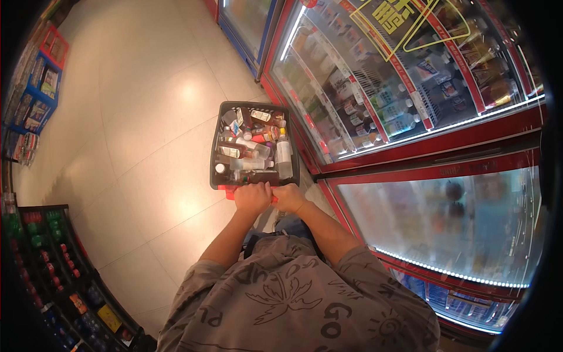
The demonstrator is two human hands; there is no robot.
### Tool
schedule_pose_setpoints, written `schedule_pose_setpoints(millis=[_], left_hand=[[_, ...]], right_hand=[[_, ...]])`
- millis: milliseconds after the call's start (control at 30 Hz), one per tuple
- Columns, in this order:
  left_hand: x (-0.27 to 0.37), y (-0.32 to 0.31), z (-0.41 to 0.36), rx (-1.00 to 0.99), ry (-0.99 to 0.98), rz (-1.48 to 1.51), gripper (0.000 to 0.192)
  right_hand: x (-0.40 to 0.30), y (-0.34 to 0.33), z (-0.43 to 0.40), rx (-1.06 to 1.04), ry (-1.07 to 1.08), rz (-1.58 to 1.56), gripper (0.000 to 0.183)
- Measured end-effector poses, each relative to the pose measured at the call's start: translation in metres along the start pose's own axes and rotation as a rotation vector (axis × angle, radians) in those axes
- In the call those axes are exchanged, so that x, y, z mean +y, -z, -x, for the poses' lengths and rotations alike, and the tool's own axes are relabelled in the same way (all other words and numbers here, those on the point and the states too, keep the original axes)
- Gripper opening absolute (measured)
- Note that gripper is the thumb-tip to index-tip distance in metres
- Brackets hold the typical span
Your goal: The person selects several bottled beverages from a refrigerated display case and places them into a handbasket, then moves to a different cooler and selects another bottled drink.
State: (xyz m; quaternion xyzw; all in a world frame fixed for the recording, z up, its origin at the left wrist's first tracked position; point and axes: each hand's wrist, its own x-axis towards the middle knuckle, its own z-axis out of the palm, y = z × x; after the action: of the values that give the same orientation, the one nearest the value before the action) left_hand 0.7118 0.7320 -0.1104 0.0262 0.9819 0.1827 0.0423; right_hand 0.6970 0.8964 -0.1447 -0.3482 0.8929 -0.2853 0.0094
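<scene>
A dark plastic shopping basket point(215, 145) full of drink bottles stands in front of me. My left hand point(253, 197) and my right hand point(288, 196) are side by side, both closed on the red handle point(230, 192) at its near edge. Among the contents, a clear bottle with a yellow cap point(283, 154) lies along the right side. A dark bottle point(261, 177) rests at the near end, beside a white-capped bottle point(220, 168). Other bottles with reddish and clear contents lie crosswise in the middle. The fingers hide part of the handle.
Red-framed glass-door drink coolers point(343, 163) run along the right, close to the basket. A blue-framed cooler point(246, 53) stands farther ahead. At lower left is a black rack of bottles point(57, 246), with blue display boxes point(42, 92) beyond. Pale tiled floor point(145, 132) lies left of the basket.
</scene>
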Motion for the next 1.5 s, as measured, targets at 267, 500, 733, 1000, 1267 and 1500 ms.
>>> schedule_pose_setpoints(millis=[267, 500, 733, 1000, 1267, 1500], left_hand=[[0.024, -0.002, -0.026, -0.081, 0.011, 0.039, 0.047], [0.011, 0.005, -0.05, -0.185, -0.257, 0.013, 0.039], [0.037, -0.003, -0.077, -0.313, 0.085, -0.156, 0.027], [0.048, 0.002, -0.111, -0.359, 0.124, -0.179, 0.032], [0.042, -0.004, -0.136, -0.301, 0.128, -0.168, 0.029], [0.029, 0.001, -0.167, -0.296, 0.137, -0.149, 0.029]], right_hand=[[0.06, 0.014, -0.017, -0.111, 0.125, -0.054, 0.019], [0.086, 0.037, -0.048, -0.134, 0.273, -0.024, 0.027], [0.118, 0.042, -0.067, -0.16, 0.331, -0.102, 0.019], [0.146, 0.048, -0.094, -0.234, 0.365, -0.105, 0.01], [0.165, 0.055, -0.121, -0.24, 0.383, -0.108, 0.013], [0.176, 0.053, -0.149, -0.208, 0.348, -0.103, 0.015]])
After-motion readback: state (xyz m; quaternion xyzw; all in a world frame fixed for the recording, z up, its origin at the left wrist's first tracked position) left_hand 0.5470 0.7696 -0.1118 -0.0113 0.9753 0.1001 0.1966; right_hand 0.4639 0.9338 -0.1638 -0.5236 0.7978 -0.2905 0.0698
